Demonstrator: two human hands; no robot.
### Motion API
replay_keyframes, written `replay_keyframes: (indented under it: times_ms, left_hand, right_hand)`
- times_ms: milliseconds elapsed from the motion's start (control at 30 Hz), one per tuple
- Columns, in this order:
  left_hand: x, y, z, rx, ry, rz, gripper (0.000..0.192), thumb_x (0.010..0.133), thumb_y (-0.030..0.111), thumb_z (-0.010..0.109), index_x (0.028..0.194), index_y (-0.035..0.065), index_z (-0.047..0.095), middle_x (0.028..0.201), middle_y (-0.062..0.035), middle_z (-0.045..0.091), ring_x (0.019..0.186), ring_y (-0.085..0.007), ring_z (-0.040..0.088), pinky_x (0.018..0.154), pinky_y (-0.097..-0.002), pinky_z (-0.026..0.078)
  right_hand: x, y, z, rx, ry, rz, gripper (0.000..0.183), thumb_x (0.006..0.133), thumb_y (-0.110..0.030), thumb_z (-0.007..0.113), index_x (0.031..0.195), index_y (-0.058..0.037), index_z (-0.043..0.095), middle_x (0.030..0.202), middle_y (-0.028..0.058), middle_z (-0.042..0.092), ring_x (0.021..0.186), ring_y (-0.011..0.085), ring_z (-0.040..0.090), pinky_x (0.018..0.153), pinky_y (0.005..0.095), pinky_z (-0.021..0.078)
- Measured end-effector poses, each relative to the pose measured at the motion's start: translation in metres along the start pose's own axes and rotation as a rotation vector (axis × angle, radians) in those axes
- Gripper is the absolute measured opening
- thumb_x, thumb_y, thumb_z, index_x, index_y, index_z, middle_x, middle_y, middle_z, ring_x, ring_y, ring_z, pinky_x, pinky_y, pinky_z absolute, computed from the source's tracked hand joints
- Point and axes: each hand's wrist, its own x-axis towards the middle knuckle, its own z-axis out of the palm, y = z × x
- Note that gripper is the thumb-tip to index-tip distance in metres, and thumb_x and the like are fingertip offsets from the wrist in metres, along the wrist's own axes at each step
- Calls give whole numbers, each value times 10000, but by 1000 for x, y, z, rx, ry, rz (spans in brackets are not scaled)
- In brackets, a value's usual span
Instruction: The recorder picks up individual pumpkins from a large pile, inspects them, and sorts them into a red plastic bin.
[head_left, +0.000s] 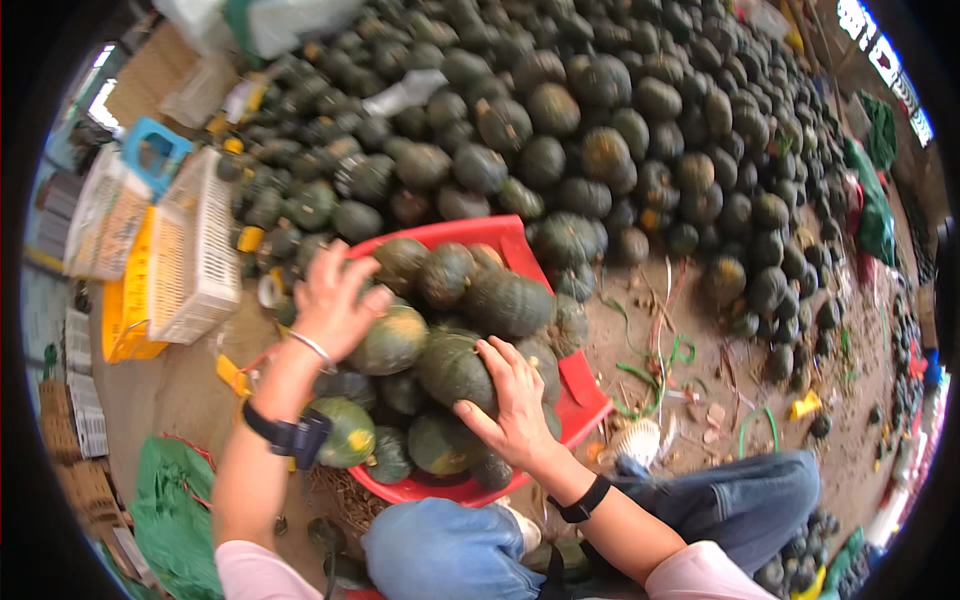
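Note:
A red plastic basin full of dark green kabocha squashes stands on the ground in front of me. My right hand has its fingers and thumb on the right side of a large green squash in the basin. My left hand, fingers spread, is over the basin's left side, close to a squash with a pale yellow patch. Nothing shows in its grasp. Lower left in the basin, beneath my left wrist, lies a lighter striped squash with a yellow spot.
Behind the basin spreads a large heap of squashes. White and yellow plastic crates stand at left, with a blue crate or stool. A green plastic bag lies lower left. Green string and scraps litter the right floor.

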Motion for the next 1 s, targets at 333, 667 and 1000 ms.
replay_keyframes:
  times_ms: [333, 667, 1000]
  left_hand:
    - [56, -37, -4, -105, -454, -115, 743, 851, 494, 603, 1407, 62, 364, 1451, -261, 289, 1345, -402, 296, 1109, -422, 263]
    - [96, -42, -18, -16, -448, -373, 679, 885, 520, 540, 1356, 43, 434, 1376, -240, 429, 1293, -372, 390, 1076, -412, 307]
    - [199, 146, 89, -130, -304, 633, 620, 828, 401, 638, 1355, 140, 443, 1413, -205, 386, 1307, -376, 357, 1059, -442, 344]
  right_hand:
    - [4, 38, -22, -15, 497, 621, 353, 895, -208, 537, 1174, 1, 482, 1156, 205, 505, 1090, 368, 459, 968, 460, 339]
    - [-132, 50, 10, 252, 313, 1559, 696, 859, -509, 527, 1293, 31, 456, 1230, 299, 527, 1185, 426, 472, 1012, 450, 357]
    - [59, 130, -38, -60, 492, 928, 581, 848, -403, 622, 1294, -53, 491, 1312, 235, 452, 1196, 416, 435, 1015, 458, 366]
